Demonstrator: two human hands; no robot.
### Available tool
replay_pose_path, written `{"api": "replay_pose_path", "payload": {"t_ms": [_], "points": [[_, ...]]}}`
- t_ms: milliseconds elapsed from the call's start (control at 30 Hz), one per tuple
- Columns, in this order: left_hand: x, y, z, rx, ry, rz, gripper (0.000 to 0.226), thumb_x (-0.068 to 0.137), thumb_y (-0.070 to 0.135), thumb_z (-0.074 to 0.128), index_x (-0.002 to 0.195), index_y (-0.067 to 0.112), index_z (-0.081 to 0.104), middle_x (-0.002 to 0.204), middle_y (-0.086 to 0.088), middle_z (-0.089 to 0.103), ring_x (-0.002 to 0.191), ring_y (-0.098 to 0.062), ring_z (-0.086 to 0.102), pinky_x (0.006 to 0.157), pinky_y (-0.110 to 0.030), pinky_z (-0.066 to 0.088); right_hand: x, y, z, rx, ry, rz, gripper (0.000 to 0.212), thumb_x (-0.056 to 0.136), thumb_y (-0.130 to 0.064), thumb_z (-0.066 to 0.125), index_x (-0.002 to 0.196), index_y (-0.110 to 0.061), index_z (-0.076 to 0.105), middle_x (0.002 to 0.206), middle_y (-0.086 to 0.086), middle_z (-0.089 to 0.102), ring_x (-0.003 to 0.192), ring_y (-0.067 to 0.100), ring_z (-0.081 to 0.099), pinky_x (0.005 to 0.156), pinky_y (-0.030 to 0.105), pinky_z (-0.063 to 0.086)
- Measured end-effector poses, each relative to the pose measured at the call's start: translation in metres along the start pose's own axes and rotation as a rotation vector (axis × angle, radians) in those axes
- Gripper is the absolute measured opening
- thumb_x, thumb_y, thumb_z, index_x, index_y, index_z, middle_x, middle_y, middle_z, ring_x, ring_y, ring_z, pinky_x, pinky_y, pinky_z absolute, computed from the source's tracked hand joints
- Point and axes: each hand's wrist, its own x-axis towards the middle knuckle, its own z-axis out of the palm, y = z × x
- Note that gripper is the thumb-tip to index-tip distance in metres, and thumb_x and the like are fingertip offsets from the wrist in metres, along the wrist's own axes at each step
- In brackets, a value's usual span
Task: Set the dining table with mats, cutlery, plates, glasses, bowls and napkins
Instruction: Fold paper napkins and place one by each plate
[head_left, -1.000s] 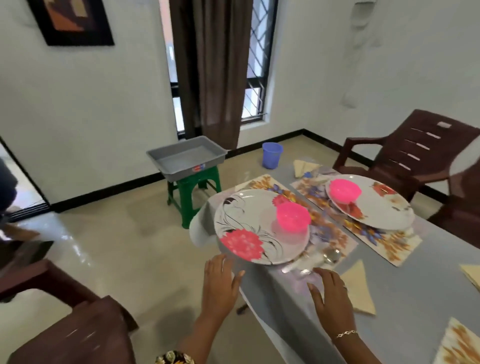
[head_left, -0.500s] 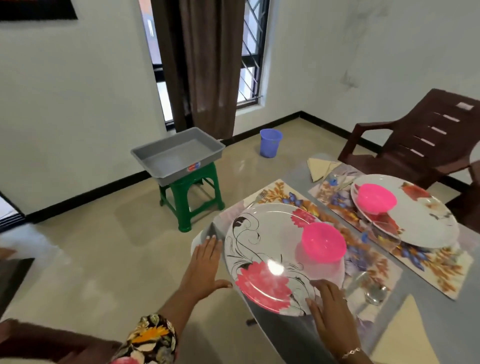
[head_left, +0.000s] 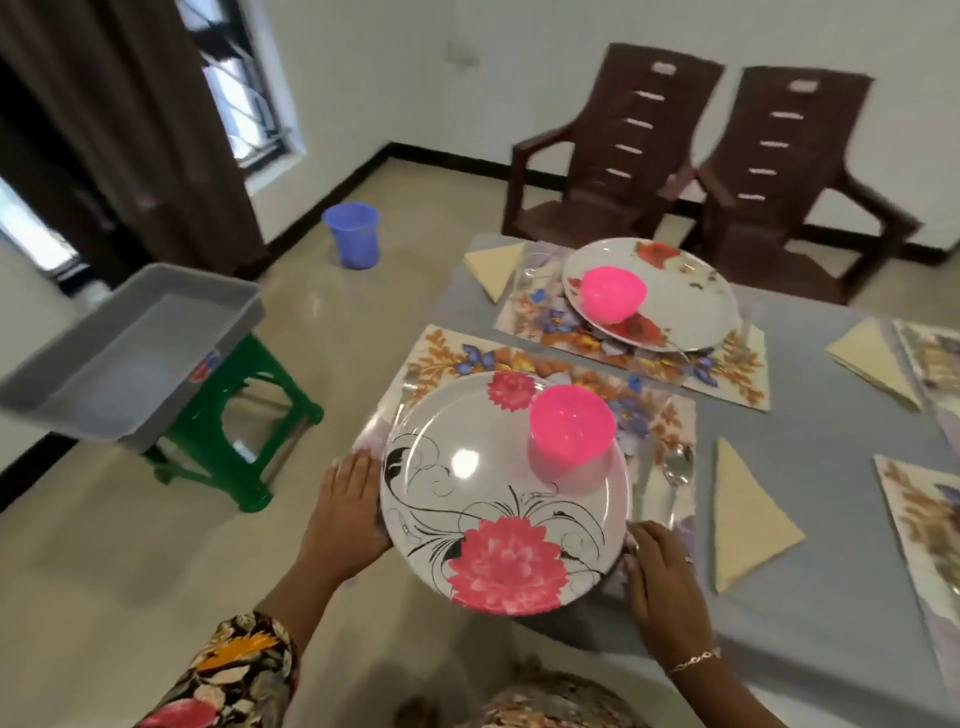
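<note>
At your far left the tray sits on the stool, near the counter's corner, likely parked there for easy reach. Your left hand lies flat, fingers straight and together, against the plate's left rim, pinching nothing. The plate rests on the mat, and its near edge appears to hang past the counter's corner. That is probably why you bracket it from both sides: an inward nudge should seat it squarely. The bowl stands upright on the plate's far right part, so slide rather than tilt. Your right hand rests at the plate's lower right rim, fingers loosely bent and touching it, gripping nothing as far as I can tell. Right of that, 1 spoon lies on the mat just beside the plate, then a folded napkin on the bare counter. I judge this setting nearly done.
</note>
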Motion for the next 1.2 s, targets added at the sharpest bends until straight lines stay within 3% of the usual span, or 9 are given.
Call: {"api": "replay_pose_path", "payload": {"t_ms": [133, 233, 467, 600, 700, 867, 1033, 1100, 1200], "points": [[0.006, -0.009, -0.001, 0.015, 0.058, 0.097, 0.096, 0.087, 0.072, 0.009, 0.130, -0.006, 0.045, 0.131, -0.025, 0.053, 0.123, -0.037, 0.046, 0.115, -0.036, 0.006, -0.029, -0.012, 0.007, -0.088, 0.027, 0.192, 0.035, 0.073, -0.001, 0.041, 0.097, 0.006, 0.066, 0.095, 0.022, 0.065, 0.092, 0.028, 0.057, 0.082, 0.031, 0.045], [0.009, -0.015, -0.002, -0.016, 0.064, 0.187, 0.085, 0.091, 0.066, 0.009, 0.135, -0.002, 0.037, 0.133, -0.026, 0.051, 0.126, -0.034, 0.036, 0.116, -0.029, -0.004, -0.040, -0.021, 0.009, -0.167, -0.026, 0.209, 0.036, 0.067, 0.005, 0.046, 0.096, 0.006, 0.068, 0.094, 0.020, 0.068, 0.084, 0.032, 0.067, 0.070, 0.034, 0.055], [0.009, -0.020, 0.018, 0.021, 0.064, 0.144, 0.087, 0.095, 0.059, 0.009, 0.129, -0.014, 0.043, 0.131, -0.035, 0.047, 0.121, -0.047, 0.049, 0.103, -0.052, 0.031, -0.039, -0.038, 0.003, -0.239, -0.055, 0.197, 0.029, 0.078, -0.015, 0.050, 0.094, 0.003, 0.067, 0.094, 0.015, 0.065, 0.082, 0.030, 0.066, 0.067, 0.031, 0.056], [0.009, -0.023, 0.018, 0.021, 0.109, 0.160, 0.086, 0.096, 0.057, 0.010, 0.126, -0.015, 0.046, 0.129, -0.036, 0.049, 0.118, -0.048, 0.051, 0.113, -0.043, 0.015, -0.043, -0.035, 0.012, -0.281, -0.166, 0.325, 0.061, 0.057, -0.014, 0.086, 0.109, 0.007, 0.061, 0.106, 0.023, 0.063, 0.094, 0.039, 0.065, 0.077, 0.043, 0.055], [0.010, -0.023, 0.015, 0.009, 0.120, 0.174, 0.085, 0.096, 0.057, 0.009, 0.125, -0.014, 0.045, 0.127, -0.036, 0.051, 0.115, -0.048, 0.053, 0.111, -0.042, 0.015, -0.043, -0.031, 0.016, -0.327, -0.291, 0.366, 0.080, 0.052, -0.031, 0.089, 0.116, 0.007, 0.059, 0.117, 0.025, 0.061, 0.104, 0.040, 0.062, 0.082, 0.048, 0.052], [0.007, -0.027, 0.014, 0.025, 0.105, 0.175, 0.095, 0.091, 0.065, 0.008, 0.124, -0.013, 0.050, 0.127, -0.033, 0.052, 0.116, -0.045, 0.054, 0.104, -0.046, 0.035, -0.044, -0.032, 0.017, -0.353, -0.336, 0.375, 0.083, 0.049, -0.032, 0.090, 0.114, 0.009, 0.060, 0.116, 0.027, 0.061, 0.104, 0.041, 0.062, 0.081, 0.048, 0.052], [0.007, -0.031, 0.014, 0.025, 0.086, 0.188, 0.098, 0.088, 0.069, 0.007, 0.129, -0.011, 0.046, 0.131, -0.031, 0.050, 0.119, -0.044, 0.052, 0.103, -0.046, 0.034, -0.046, -0.038, 0.016, -0.355, -0.367, 0.406, 0.084, 0.049, -0.033, 0.090, 0.115, 0.010, 0.059, 0.115, 0.028, 0.061, 0.104, 0.043, 0.061, 0.081, 0.051, 0.053], [0.005, -0.032, 0.015, 0.014, 0.087, 0.196, 0.096, 0.088, 0.069, 0.009, 0.130, -0.011, 0.044, 0.132, -0.031, 0.049, 0.120, -0.044, 0.051, 0.113, -0.042, 0.023, -0.046, -0.039, 0.016, -0.359, -0.376, 0.421, 0.077, 0.062, -0.039, 0.083, 0.115, 0.010, 0.058, 0.116, 0.028, 0.060, 0.104, 0.042, 0.061, 0.081, 0.051, 0.054], [0.003, -0.032, 0.014, -0.014, 0.086, 0.204, 0.093, 0.090, 0.067, 0.010, 0.131, -0.010, 0.041, 0.132, -0.033, 0.048, 0.119, -0.046, 0.051, 0.112, -0.038, 0.012, -0.050, -0.038, 0.012, -0.324, -0.411, 0.445, 0.083, 0.092, -0.061, 0.018, 0.118, 0.008, 0.057, 0.118, 0.026, 0.060, 0.106, 0.040, 0.060, 0.084, 0.048, 0.053]]}}
